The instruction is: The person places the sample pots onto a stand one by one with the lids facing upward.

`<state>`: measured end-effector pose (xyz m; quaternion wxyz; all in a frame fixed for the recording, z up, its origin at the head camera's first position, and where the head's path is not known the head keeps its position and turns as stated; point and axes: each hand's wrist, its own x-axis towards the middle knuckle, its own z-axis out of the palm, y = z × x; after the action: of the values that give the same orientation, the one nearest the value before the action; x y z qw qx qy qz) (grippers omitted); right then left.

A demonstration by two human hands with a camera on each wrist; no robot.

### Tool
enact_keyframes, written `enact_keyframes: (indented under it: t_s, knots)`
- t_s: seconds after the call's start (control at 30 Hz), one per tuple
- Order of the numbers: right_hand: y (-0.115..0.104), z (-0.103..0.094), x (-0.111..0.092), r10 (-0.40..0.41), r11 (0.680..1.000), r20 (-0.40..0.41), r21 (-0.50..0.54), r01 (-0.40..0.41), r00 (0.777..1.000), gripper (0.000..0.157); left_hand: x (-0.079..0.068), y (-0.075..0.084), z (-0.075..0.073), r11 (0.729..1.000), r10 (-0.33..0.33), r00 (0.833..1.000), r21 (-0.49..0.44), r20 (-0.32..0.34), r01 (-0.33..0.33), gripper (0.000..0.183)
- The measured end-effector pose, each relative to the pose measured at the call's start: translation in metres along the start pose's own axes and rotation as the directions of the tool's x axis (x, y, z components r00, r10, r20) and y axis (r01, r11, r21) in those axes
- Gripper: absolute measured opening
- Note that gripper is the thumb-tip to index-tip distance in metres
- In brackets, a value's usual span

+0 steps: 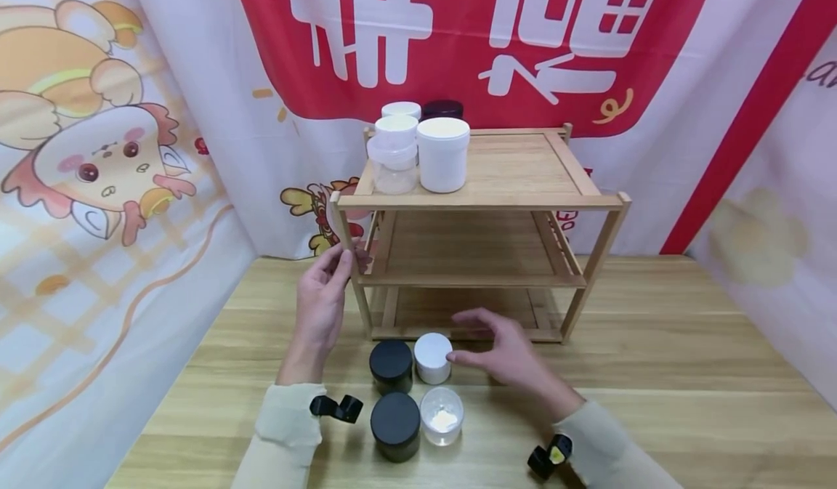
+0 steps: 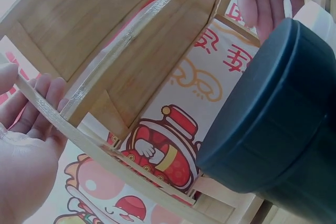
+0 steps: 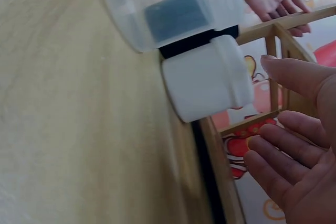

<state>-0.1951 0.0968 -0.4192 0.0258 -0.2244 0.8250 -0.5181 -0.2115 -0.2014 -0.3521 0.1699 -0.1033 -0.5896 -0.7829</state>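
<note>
Left cloth: we see a cartoon-printed cloth [image 1: 91, 162] along the left of the frame, beside the wooden worktop [image 1: 209, 409];
Left hand: left of centre, we see the left hand [image 1: 320, 296] with its grip about the front left post [image 1: 362, 307] of the wooden rack [image 1: 523, 162]; its thumb lies on one side, its fingers on the other;
Top tier: at upper centre, a clear tub [image 1: 392, 169] and a white tub [image 1: 443, 156] stand side by side at the rack's front left; behind them we see two white-topped containers [image 1: 397, 127] and a dark-topped one [image 1: 443, 109];
Black jars: at lower centre, a rear black jar [image 1: 391, 367] and a front black jar [image 1: 395, 427] stand upright on the worktop;
White jar: lower centre, the white jar [image 1: 433, 358] stands upright just in front of the rack; we find it just beside the rear black jar;
Clear jar: the clear jar [image 1: 442, 418] stands nearer us, right of the front black jar;
Right hand: right of centre, the right hand [image 1: 513, 354] has its grip spread, thumb and fingers well parted; in the right wrist view we see a narrow gap between thumb tip and white jar.
</note>
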Motion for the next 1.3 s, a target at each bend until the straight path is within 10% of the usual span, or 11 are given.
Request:
enact_keyframes:
  t_s: [1.3]
  knots:
    - [0.019,0.03,0.003,0.014,0.995,0.15,0.096,-0.029,0.989,0.066,-0.001,-0.004,0.0,0.999,-0.024,0.999,-0.02,0.024,0.025,0.03]
